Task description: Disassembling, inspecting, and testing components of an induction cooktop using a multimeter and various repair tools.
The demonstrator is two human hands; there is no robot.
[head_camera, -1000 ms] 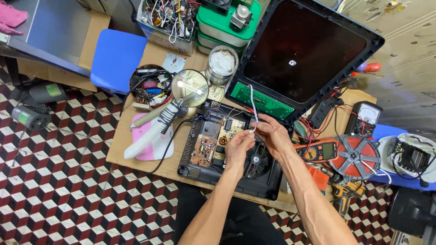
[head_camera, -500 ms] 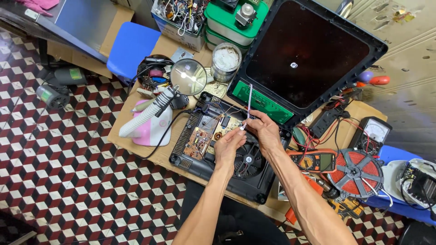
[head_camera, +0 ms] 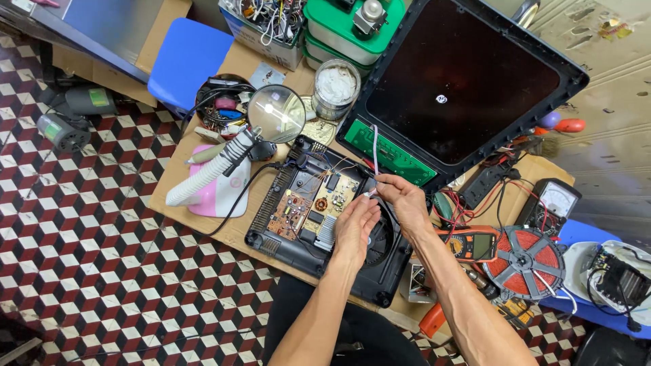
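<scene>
Both hands sit close together over the open cooker base point(head_camera: 325, 230), fingertips nearly touching. The right hand point(head_camera: 401, 200) pinches the lower end of a flat white ribbon cable point(head_camera: 374, 146) that runs straight up toward 12 o'clock to the green control strip point(head_camera: 390, 154) on the lifted glass top point(head_camera: 468, 88). The left hand point(head_camera: 354, 227) is just at 7 o'clock from the right one, fingers curled in toward the same cable end; can't tell if it actually grips the cable or only touches it.

Right under the fingers, at about 9 o'clock, is the tan circuit board point(head_camera: 315, 203) inside the black base, with a smaller brown board point(head_camera: 290, 215) next to it. The fan point(head_camera: 383, 237) is mostly hidden under the left hand.

Going out toward 10 o'clock there's a round magnifier point(head_camera: 276, 113) on a white flexible arm, its pink stand point(head_camera: 220, 190) sitting on the cardboard bench top point(head_camera: 203, 146). At 12 o'clock a jar of white paste point(head_camera: 336, 87), and beyond that a green box point(head_camera: 346, 27). At 3 o'clock a tangle of red leads, an orange meter point(head_camera: 471, 244) and a red coil disc point(head_camera: 525, 261) just beside it. Further at 2 o'clock is a white dial meter point(head_camera: 556, 200). Far out at 10 o'clock a blue stool point(head_camera: 190, 61) stands on the checkered floor point(head_camera: 88, 271).
</scene>
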